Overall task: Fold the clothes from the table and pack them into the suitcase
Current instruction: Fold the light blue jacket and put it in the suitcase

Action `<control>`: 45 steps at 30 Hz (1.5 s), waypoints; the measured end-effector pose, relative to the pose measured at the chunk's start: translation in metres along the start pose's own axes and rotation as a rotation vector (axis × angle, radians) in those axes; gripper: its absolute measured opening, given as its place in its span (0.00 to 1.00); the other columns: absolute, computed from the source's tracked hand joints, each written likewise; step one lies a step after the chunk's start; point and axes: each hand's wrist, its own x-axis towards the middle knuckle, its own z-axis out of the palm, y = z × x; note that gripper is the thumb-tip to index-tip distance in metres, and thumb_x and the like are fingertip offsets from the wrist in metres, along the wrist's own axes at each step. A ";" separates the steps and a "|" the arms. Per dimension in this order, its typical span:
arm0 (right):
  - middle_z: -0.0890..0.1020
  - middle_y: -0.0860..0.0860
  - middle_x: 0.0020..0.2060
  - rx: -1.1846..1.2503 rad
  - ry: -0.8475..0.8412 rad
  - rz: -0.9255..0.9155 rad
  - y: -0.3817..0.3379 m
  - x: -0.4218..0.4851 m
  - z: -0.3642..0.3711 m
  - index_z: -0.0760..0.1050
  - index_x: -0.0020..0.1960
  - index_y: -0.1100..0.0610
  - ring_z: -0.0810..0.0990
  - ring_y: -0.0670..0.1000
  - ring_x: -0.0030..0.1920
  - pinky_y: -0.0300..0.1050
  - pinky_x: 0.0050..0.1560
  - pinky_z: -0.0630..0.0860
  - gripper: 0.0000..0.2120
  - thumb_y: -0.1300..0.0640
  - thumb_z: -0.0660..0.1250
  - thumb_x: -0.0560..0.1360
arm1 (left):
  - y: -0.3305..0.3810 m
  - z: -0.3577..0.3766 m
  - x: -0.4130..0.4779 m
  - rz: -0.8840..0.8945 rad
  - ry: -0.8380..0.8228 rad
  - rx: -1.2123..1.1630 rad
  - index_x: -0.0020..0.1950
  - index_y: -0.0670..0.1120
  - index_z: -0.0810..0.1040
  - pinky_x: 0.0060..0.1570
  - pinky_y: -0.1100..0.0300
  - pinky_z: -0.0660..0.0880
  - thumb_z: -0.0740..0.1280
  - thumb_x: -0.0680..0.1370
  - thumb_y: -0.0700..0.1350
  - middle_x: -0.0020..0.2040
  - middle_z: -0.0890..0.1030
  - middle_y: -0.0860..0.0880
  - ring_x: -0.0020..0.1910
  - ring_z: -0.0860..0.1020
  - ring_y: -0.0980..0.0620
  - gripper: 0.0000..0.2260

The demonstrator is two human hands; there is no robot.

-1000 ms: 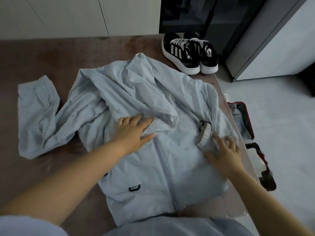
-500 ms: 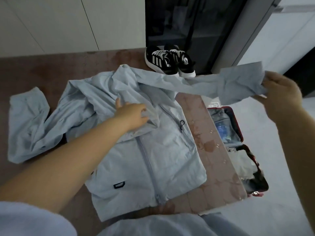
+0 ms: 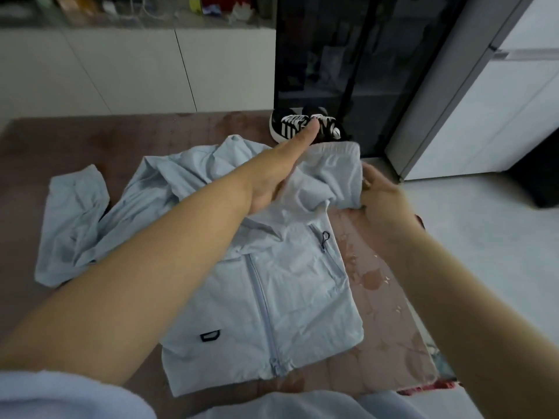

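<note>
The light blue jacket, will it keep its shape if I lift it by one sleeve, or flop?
Likely floppy: the sleeve sags and bunches where the right hand grips it. Probably light; the jacket looks thin and creased. It might slide on the glossy table.

The jacket (image 3: 272,291) lies front-up on the table (image 3: 390,328). Left of it the spread sleeve (image 3: 69,225) lies on the tabletop. Behind it, at the far edge, stand the shoes (image 3: 290,127). Above the jacket's far end the raised sleeve (image 3: 332,167) sits between the left hand (image 3: 281,173) (flat against it) and the gripping right hand (image 3: 381,198). Right of the jacket, below table level, a sliver of the suitcase (image 3: 429,387) shows.
</note>
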 end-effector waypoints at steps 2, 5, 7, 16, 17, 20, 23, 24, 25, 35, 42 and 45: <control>0.81 0.55 0.55 0.048 -0.099 0.008 0.028 -0.013 0.020 0.79 0.54 0.50 0.79 0.57 0.58 0.56 0.60 0.74 0.25 0.74 0.60 0.67 | -0.015 -0.012 -0.009 0.015 0.109 0.113 0.64 0.54 0.72 0.66 0.51 0.65 0.72 0.60 0.68 0.64 0.74 0.51 0.65 0.70 0.51 0.36; 0.81 0.47 0.57 0.012 -0.245 0.102 0.063 -0.027 0.037 0.75 0.60 0.47 0.79 0.49 0.58 0.47 0.60 0.75 0.23 0.71 0.60 0.75 | -0.039 -0.047 -0.025 0.116 0.344 0.238 0.58 0.54 0.75 0.61 0.52 0.73 0.75 0.62 0.53 0.55 0.79 0.44 0.57 0.77 0.47 0.26; 0.78 0.47 0.60 -0.054 -0.275 0.213 0.078 -0.029 0.035 0.72 0.63 0.47 0.78 0.48 0.60 0.47 0.62 0.74 0.22 0.69 0.59 0.77 | -0.041 -0.075 -0.042 0.187 0.329 0.238 0.50 0.52 0.79 0.56 0.56 0.76 0.74 0.62 0.48 0.47 0.83 0.49 0.52 0.80 0.50 0.17; 0.85 0.45 0.41 -0.812 -0.501 0.424 0.066 0.031 -0.028 0.79 0.48 0.52 0.83 0.46 0.44 0.41 0.54 0.75 0.09 0.63 0.63 0.77 | -0.005 -0.195 -0.115 0.352 0.548 0.354 0.35 0.55 0.81 0.46 0.71 0.76 0.65 0.73 0.32 0.38 0.83 0.60 0.40 0.80 0.65 0.18; 0.85 0.48 0.41 -0.782 -0.390 0.398 0.065 0.046 -0.033 0.79 0.47 0.54 0.82 0.47 0.43 0.42 0.53 0.75 0.08 0.65 0.64 0.76 | -0.008 -0.206 -0.118 0.332 0.587 0.350 0.36 0.56 0.80 0.46 0.70 0.76 0.64 0.73 0.33 0.38 0.83 0.61 0.40 0.80 0.64 0.17; 0.83 0.55 0.46 -0.763 -0.119 0.256 0.059 0.083 -0.035 0.78 0.50 0.59 0.81 0.52 0.44 0.46 0.51 0.78 0.06 0.62 0.68 0.72 | -0.039 -0.237 -0.120 0.049 0.793 0.472 0.43 0.51 0.75 0.39 0.61 0.73 0.64 0.76 0.36 0.37 0.80 0.56 0.40 0.76 0.53 0.10; 0.77 0.47 0.42 -0.836 -0.032 0.047 0.057 0.112 -0.022 0.74 0.50 0.54 0.76 0.50 0.44 0.42 0.49 0.76 0.09 0.65 0.67 0.72 | -0.088 -0.249 -0.118 -0.372 0.801 0.431 0.57 0.44 0.72 0.42 0.57 0.70 0.64 0.77 0.39 0.54 0.74 0.42 0.51 0.71 0.46 0.09; 0.75 0.46 0.41 -0.826 0.008 0.017 0.059 0.123 -0.016 0.72 0.50 0.54 0.75 0.50 0.46 0.44 0.48 0.74 0.11 0.66 0.66 0.72 | -0.101 -0.247 -0.117 -0.452 0.769 0.369 0.61 0.44 0.71 0.46 0.55 0.71 0.64 0.77 0.39 0.58 0.72 0.43 0.54 0.71 0.46 0.13; 0.74 0.46 0.44 -0.836 0.044 0.014 0.063 0.136 -0.013 0.71 0.55 0.54 0.75 0.51 0.48 0.47 0.48 0.73 0.14 0.65 0.67 0.72 | -0.110 -0.244 -0.116 -0.495 0.751 0.308 0.65 0.45 0.70 0.51 0.53 0.70 0.64 0.77 0.39 0.60 0.71 0.44 0.55 0.71 0.46 0.16; 0.80 0.57 0.50 -1.344 -0.141 0.074 0.097 0.212 -0.012 0.74 0.56 0.55 0.79 0.59 0.49 0.51 0.49 0.77 0.15 0.63 0.61 0.71 | -0.126 -0.250 -0.086 -0.347 0.779 0.117 0.73 0.45 0.62 0.59 0.53 0.70 0.63 0.74 0.30 0.67 0.71 0.45 0.57 0.74 0.48 0.29; 0.78 0.57 0.41 -0.884 0.334 -0.075 0.059 0.239 -0.044 0.74 0.49 0.56 0.78 0.57 0.40 0.43 0.29 0.78 0.12 0.67 0.59 0.70 | -0.059 -0.255 -0.058 0.178 0.815 0.292 0.40 0.53 0.78 0.51 0.69 0.74 0.62 0.74 0.29 0.43 0.82 0.59 0.43 0.79 0.63 0.19; 0.73 0.54 0.43 -0.901 0.463 -0.189 0.048 0.230 -0.055 0.70 0.48 0.55 0.71 0.52 0.43 0.46 0.37 0.70 0.12 0.68 0.56 0.70 | -0.025 -0.246 -0.036 0.399 0.817 0.557 0.33 0.54 0.76 0.53 0.72 0.71 0.61 0.69 0.25 0.42 0.80 0.61 0.46 0.76 0.67 0.23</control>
